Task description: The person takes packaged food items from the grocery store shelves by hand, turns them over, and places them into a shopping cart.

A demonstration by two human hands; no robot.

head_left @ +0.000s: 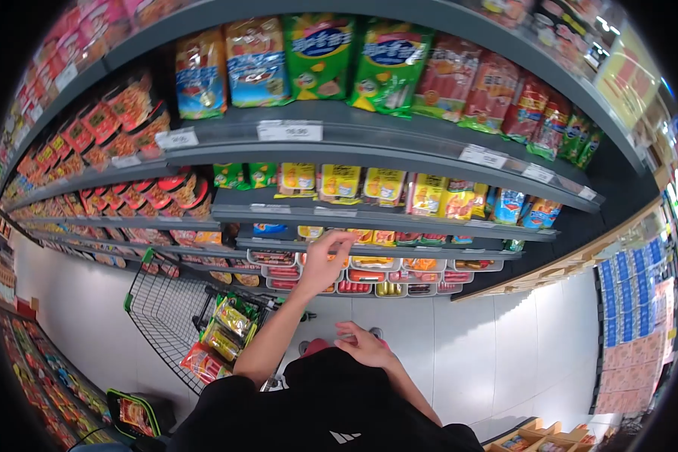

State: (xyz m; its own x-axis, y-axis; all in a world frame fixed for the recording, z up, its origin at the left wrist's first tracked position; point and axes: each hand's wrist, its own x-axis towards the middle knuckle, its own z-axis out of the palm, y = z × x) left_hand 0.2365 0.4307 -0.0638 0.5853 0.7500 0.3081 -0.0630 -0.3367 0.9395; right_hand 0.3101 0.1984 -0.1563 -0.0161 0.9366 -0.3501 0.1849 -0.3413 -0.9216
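My left hand (327, 261) reaches out in front of the lower shelves, its fingers stretched to the right and nothing visible in them. Behind it are yellow packets (384, 238) on a low shelf and a packed tray of sausages (355, 287) beneath. Whether the fingertips touch any packet, I cannot tell. Lower down, my right hand (363, 344) hangs in front of my body with its fingers loosely apart, holding nothing. To the left of my left forearm stands a shopping cart (162, 316) carrying yellow-green packets (233, 318) and a red packet (203, 363).
Upper shelves hold green bags (320, 60) and sausage packs (448, 79), with price tags (290, 131) along their edges. Instant noodle bowls (120, 113) fill the left side. A black-green basket (137, 413) sits at lower left. Stacked blue packs (627, 290) stand at right.
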